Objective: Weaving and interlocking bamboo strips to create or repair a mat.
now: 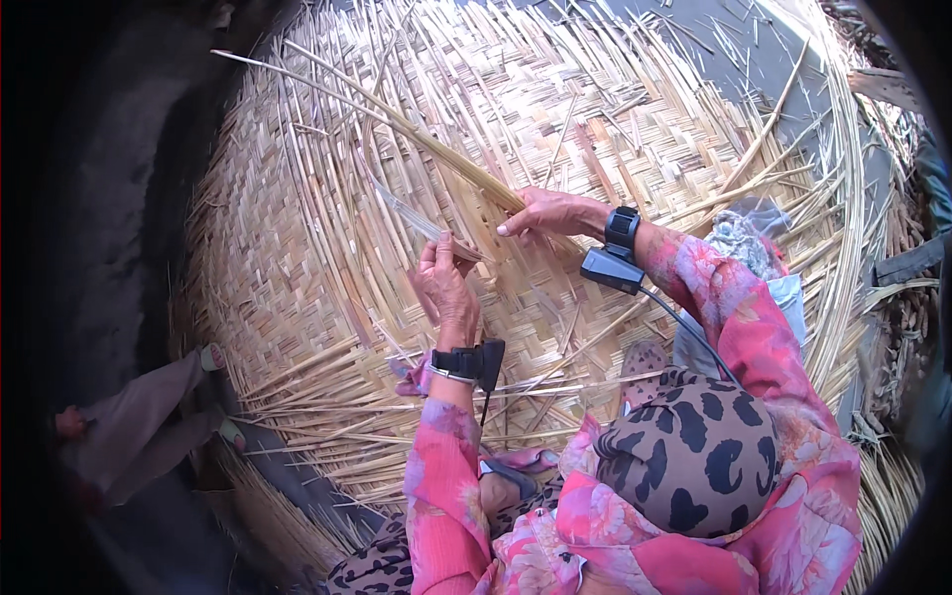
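Observation:
A large mat [317, 238] woven from flat, straw-coloured reed strips spreads before me. My right hand [545, 213] is closed round the near end of a few long reed strips [436, 149], which slant up and to the left across the mat. Left of it and nearer me, my left hand [446, 283] is closed with its thumb and fingers on a thin, curved, silvery blade [407, 210]. Something brown, perhaps its handle, shows by the fingers. The blade lies just below the strips in the picture; whether they touch, I cannot tell.
Loose reed strips [327, 382] stick out along the mat's near edge. A crumpled pale cloth [742, 243] lies to the right, beside a long bundle of reeds [848, 218]. My bent knee [694, 451] is close by. Another person's legs [149, 426] are at the left. Cables run from both wrist devices.

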`<state>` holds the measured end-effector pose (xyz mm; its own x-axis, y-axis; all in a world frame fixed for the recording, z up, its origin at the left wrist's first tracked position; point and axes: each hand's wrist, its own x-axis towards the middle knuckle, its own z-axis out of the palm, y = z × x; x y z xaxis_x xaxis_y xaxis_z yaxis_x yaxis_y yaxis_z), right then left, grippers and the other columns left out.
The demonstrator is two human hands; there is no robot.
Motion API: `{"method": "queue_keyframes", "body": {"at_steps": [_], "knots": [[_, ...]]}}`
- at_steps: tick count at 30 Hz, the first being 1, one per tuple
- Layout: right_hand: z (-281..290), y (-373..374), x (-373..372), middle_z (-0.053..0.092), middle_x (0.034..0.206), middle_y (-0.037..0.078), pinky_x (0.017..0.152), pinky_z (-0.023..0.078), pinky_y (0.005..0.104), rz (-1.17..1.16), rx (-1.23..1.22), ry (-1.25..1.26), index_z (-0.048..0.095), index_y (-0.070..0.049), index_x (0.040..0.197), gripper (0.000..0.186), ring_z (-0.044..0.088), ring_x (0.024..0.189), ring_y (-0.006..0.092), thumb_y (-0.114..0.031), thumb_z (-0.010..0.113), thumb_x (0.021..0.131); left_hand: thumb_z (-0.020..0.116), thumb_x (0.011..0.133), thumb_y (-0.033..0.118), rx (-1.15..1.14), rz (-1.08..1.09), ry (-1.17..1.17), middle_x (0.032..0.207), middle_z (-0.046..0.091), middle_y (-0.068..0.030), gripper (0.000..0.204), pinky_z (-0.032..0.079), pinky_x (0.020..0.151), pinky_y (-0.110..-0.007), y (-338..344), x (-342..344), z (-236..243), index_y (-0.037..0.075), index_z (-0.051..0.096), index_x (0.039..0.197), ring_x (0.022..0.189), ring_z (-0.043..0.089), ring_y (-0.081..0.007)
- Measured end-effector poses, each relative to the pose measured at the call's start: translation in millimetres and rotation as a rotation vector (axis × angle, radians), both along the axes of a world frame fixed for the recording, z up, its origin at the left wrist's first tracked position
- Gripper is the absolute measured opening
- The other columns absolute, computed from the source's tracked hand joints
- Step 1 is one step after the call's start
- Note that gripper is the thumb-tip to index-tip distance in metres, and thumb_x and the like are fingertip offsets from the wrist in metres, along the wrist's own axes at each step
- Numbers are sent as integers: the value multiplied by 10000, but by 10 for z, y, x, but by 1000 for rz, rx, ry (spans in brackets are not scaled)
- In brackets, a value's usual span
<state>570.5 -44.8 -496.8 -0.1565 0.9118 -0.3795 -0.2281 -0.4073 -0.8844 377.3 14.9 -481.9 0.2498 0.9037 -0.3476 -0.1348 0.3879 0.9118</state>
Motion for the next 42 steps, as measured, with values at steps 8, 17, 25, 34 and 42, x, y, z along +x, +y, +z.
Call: {"method": "queue_keyframes", "body": {"at_steps": [8,17,25,34,42], "knots": [[609,-283,11,602,1070,54,908,405,267,-1,219,101,495,3,1226,589,533,987,123,-223,734,737,663,807,154,96,-561,52,813,653,-18,197,470,610,-213,175,344,-52,8,673,939,681,567,-56],[707,-275,255,619,1034,96,871,424,347,25,474,-675,565,-61,1152,480,583,955,235,-243,726,738,580,877,317,-17,-950,31,916,632,-105,402,547,650,-287,107,455,-54,-13,546,1104,738,636,-173],[136,-928,711,465,800,78,658,418,390,334,547,-1478,521,-67,912,262,537,822,263,-133,639,688,418,949,358,-229,-697,-27,1010,620,-149,423,489,877,-369,240,342,-104,-19,543,1094,951,606,-250],[73,-908,783,574,578,110,530,453,375,474,-45,-889,611,-26,680,178,583,562,262,-197,618,731,438,953,330,-82,-346,-27,1003,611,-108,392,501,791,-308,192,51,-111,8,508,1165,914,608,-193],[-86,-1036,586,580,656,186,602,442,469,304,151,-1211,591,-46,754,96,594,681,374,-126,563,708,648,785,176,1022,-768,719,1045,575,-168,431,442,857,-390,-346,-430,-297,-15,509,1146,973,556,-325]]}}
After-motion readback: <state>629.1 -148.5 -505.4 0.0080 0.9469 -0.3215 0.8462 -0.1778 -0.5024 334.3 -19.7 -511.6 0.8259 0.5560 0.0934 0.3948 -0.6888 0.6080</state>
